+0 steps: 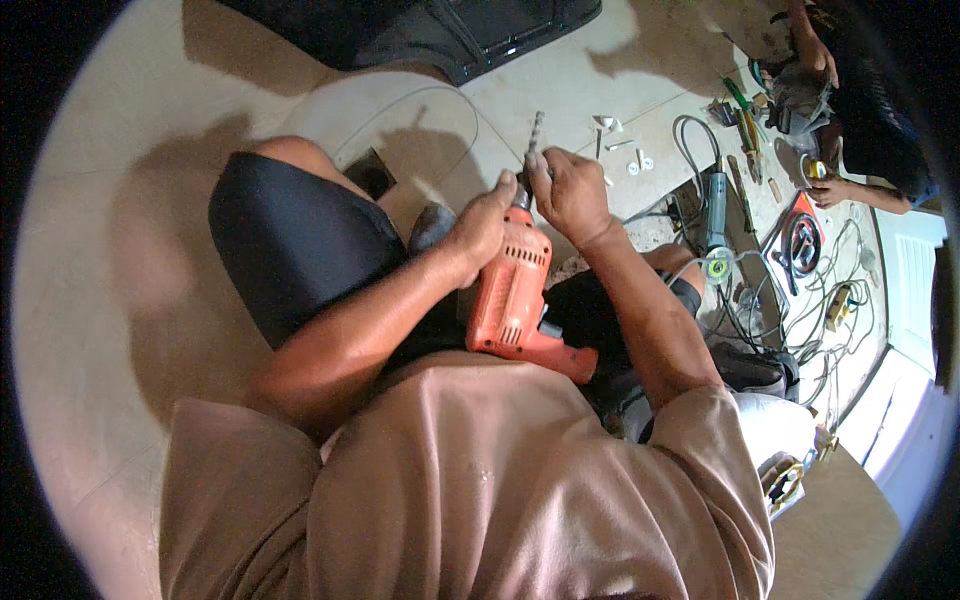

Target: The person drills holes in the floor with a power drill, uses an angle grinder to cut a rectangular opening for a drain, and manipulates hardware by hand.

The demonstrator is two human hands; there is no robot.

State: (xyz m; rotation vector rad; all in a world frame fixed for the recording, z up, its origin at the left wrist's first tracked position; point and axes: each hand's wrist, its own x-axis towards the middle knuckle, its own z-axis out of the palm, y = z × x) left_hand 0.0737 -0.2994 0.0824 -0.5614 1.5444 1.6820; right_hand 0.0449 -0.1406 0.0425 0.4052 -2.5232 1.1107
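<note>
An orange-red power drill (512, 285) rests against my body between my thighs, its handle toward me at the right and its chuck pointing away. My left hand (480, 232) is closed round the front of the drill at the chuck (521, 197), thumb stretched along it. Beside it, my right hand (575, 198) pinches the lower part of a long spiral drill bit (538, 128), whose tip sticks out beyond the fingers. The bit lines up with the chuck; my fingers hide where the two meet.
A green angle grinder (715, 212) and tangled cables (835, 300) lie on the floor at right. Near my knees are small white fittings (633, 168) and a dark square opening (372, 175). Another person's hand (828, 190) is at far right. A black panel (430, 35) stands ahead.
</note>
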